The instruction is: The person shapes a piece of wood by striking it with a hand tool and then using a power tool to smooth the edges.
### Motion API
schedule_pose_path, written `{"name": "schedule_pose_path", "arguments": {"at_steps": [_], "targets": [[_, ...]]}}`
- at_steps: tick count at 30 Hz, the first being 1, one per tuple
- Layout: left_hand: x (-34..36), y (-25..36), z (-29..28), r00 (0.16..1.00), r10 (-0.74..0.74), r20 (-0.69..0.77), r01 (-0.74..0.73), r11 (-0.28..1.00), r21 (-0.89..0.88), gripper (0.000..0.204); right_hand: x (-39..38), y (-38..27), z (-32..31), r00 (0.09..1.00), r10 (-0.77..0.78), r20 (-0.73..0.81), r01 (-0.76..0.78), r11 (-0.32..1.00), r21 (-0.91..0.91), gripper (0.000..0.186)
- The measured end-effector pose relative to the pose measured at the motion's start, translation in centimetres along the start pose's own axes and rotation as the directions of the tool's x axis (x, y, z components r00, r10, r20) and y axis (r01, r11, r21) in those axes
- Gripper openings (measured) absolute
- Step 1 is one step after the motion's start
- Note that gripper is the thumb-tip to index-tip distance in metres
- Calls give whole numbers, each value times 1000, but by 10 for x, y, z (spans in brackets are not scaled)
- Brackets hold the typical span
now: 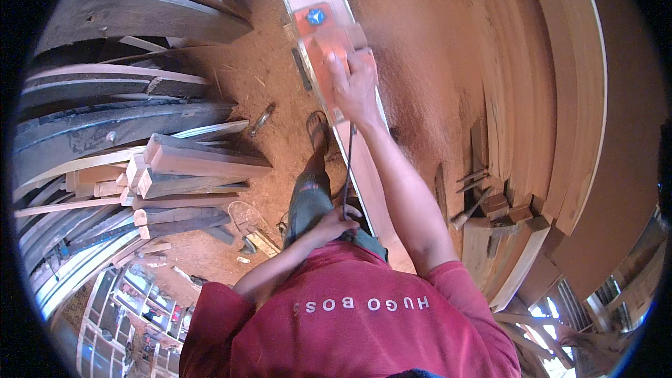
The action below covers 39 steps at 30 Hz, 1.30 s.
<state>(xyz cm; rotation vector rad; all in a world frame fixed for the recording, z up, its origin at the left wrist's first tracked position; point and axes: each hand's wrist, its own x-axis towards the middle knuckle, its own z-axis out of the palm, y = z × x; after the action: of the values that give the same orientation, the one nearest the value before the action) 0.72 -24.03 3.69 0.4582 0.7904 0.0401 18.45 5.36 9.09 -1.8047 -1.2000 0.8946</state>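
An orange electric hand planer (323, 73) with a blue front knob lies flat on a long wooden plank (367, 182). My right hand (355, 87) is wrapped round the planer's rear handle, the arm stretched forward. From the planer's back end a dark power cord (349, 161) runs down toward my waist. There my left hand (337, 225) is closed on the cord, in front of my dark trousers. Fine shavings blow out to the right of the planer, and the tool's edges look blurred.
Stacked boards and beams (133, 126) crowd the left side. Tall wide planks (532, 84) lean along the right, with shorter timber pieces (500, 238) below them. Sawdust covers the floor (245, 70); my sandalled foot (317, 126) stands beside the plank.
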Motion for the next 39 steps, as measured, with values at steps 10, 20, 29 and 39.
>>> {"name": "schedule_pose_path", "arguments": {"at_steps": [10,20,29,39], "targets": [[-14,-6,-142,552,483,-680,-266,875,405,14,129,29,42,834,-550,45,490,702,-516,38],[-93,-197,-139,542,484,-687,64,791,608,30,-221,90,-74,968,-242,67,241,970,16,49],[-116,-272,-53,634,349,-690,319,695,644,29,-547,156,-177,940,285,187,-295,955,30,47],[-124,-272,-101,519,381,-765,122,853,508,34,-363,111,-114,917,315,243,-331,943,28,47]]}}
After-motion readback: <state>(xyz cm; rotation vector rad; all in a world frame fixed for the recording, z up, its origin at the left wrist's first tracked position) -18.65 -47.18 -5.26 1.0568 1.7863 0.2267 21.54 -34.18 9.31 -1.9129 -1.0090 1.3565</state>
